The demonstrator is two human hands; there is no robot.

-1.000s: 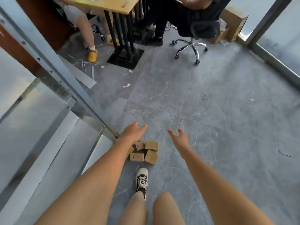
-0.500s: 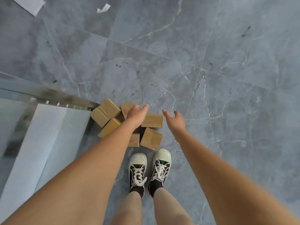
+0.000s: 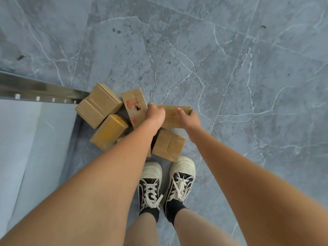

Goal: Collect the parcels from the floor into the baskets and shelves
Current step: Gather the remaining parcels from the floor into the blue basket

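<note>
Several brown cardboard parcels lie in a heap on the grey floor just ahead of my feet. My left hand [image 3: 154, 115] and my right hand [image 3: 188, 118] grip the two ends of a flat parcel [image 3: 171, 115] at the heap's right. Beside it lies a parcel with red print [image 3: 133, 103], partly under my left hand. A large folded box [image 3: 98, 103] sits at the left, a tape-wrapped yellowish parcel [image 3: 109, 130] below it, and another brown parcel [image 3: 168, 146] lies nearest my shoes. My left forearm hides part of the heap.
A metal shelf rail [image 3: 40, 94] with holes runs in from the left, with a pale shelf board [image 3: 26, 139] under it. My two black-and-white shoes [image 3: 166, 181] stand right behind the parcels. Grey marbled floor tiles [image 3: 248, 86] spread to the right and ahead.
The view has tilted down and closer to the heap. Both hands, open above the parcels before, have dropped onto the flat parcel and closed on its ends.
</note>
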